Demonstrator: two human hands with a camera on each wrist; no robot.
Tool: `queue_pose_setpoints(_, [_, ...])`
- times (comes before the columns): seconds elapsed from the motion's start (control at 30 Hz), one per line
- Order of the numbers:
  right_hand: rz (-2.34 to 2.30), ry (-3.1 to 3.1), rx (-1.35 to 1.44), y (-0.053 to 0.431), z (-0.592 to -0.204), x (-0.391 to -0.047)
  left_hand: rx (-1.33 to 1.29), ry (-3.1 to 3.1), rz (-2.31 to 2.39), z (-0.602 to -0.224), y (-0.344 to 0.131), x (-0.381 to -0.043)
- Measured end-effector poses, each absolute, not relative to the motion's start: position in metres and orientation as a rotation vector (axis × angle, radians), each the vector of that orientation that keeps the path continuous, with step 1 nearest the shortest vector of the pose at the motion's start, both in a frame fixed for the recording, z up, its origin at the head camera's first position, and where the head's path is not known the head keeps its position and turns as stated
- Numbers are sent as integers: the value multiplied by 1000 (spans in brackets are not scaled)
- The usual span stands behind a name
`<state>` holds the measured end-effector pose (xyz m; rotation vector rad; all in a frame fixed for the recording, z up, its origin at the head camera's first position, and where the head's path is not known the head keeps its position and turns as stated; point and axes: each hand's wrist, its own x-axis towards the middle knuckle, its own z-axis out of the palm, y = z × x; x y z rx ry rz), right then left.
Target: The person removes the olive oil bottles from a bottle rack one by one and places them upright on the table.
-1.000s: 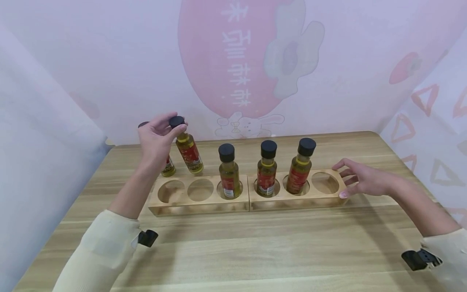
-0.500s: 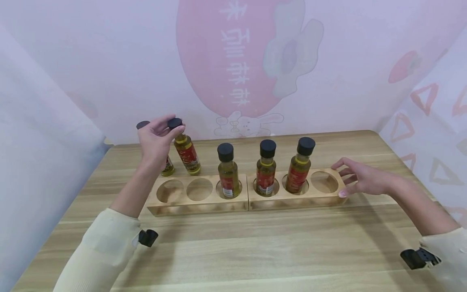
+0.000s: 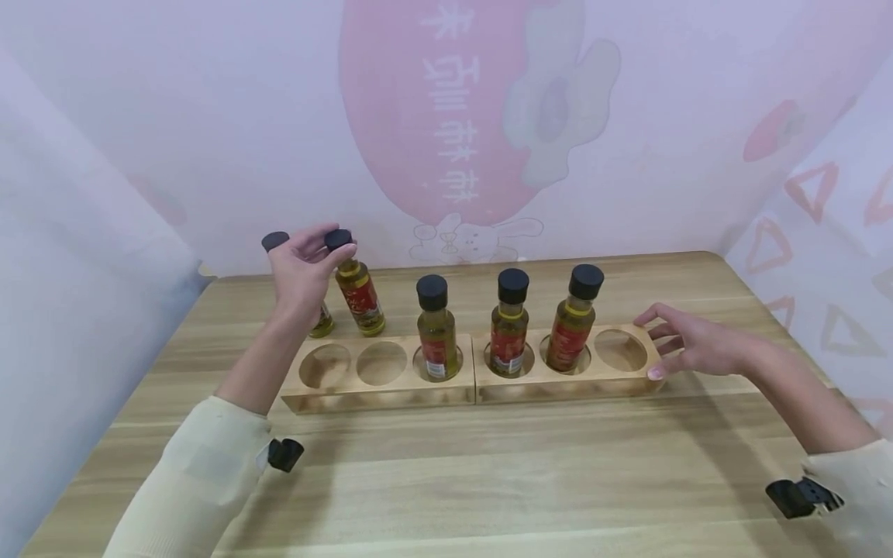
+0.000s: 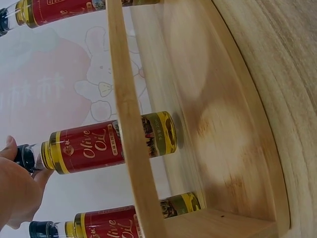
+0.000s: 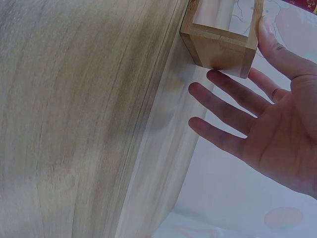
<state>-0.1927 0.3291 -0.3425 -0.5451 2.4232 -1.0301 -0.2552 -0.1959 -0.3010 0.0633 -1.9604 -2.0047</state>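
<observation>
Sinking slightly since a second ago: clear, red-labelled cylindrical oil bottle [image 3: 361, 297], sitting behind the pale wooden, round-holed left rack [image 3: 353, 387]. Left hand [image 3: 300, 271] is pinching its smooth black cap [image 3: 338, 238]; right hand [image 3: 705, 341] is gripping the matching right rack [image 3: 540, 377]. I'm guessing stiff, slick, breakable, heavyish; neck [image 4: 47, 155] is probably offering surer hold.

The head camera looks forward and down from above, farthest back, taking in the table [image 3: 446, 480] and both hands. The left wrist camera sits low and close, rolled sideways, facing through the left rack [image 3: 412, 386] to the backdrop [image 3: 279, 116]; it shares the left hand [image 3: 300, 271] and its bottle [image 3: 360, 298] with the head view. The right wrist camera, also low, near and rolled, shares the right hand [image 3: 698, 345] and the right rack [image 3: 601, 377]'s end.
</observation>
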Motion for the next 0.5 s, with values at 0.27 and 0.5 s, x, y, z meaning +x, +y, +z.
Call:
queue_pose_setpoints(0.27, [-1059, 2412, -557, 329, -345, -193, 108, -2027, -1975, -305, -195, -258])
queue_pose_setpoints(0.5, [-1063, 2420, -564, 330, -345, -193, 111, -2041, -1988, -305, -193, -261])
